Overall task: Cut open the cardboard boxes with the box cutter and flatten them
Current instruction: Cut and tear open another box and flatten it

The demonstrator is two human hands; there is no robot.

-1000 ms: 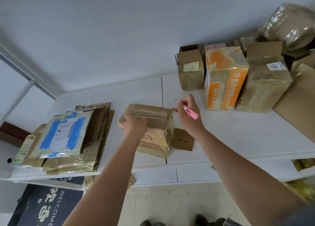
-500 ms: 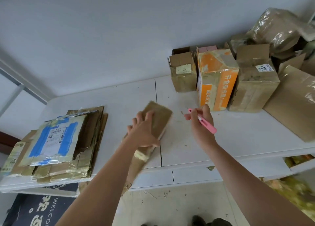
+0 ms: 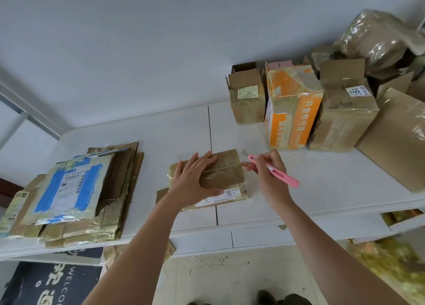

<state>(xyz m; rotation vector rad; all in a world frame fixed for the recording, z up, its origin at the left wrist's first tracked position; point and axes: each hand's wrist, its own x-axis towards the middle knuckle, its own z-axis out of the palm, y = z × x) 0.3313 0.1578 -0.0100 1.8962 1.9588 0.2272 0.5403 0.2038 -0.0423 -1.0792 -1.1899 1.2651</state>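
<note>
Flattened cardboard [image 3: 73,194] is piling at the left; the left hand [image 3: 193,182], fingers straight, is pressing the small box [image 3: 220,173] mid-table while the right hand [image 3: 266,178] is gripping the pink box cutter [image 3: 273,171]. Its exposed blade is risking nicking nearby fingers.

Left hand [image 3: 193,180] covers the left part of the small brown taped cardboard box [image 3: 226,173]; its shipping label [image 3: 220,196] is too small to read. Pink box cutter [image 3: 273,171]: middle hidden in the right hand [image 3: 269,178]. Large brown cardboard box [image 3: 397,141] and dark "WELCOME" doormat [image 3: 46,284] cut off by frame edges. Yellow-green clutter under the white table [image 3: 322,185] is blurred.
</note>
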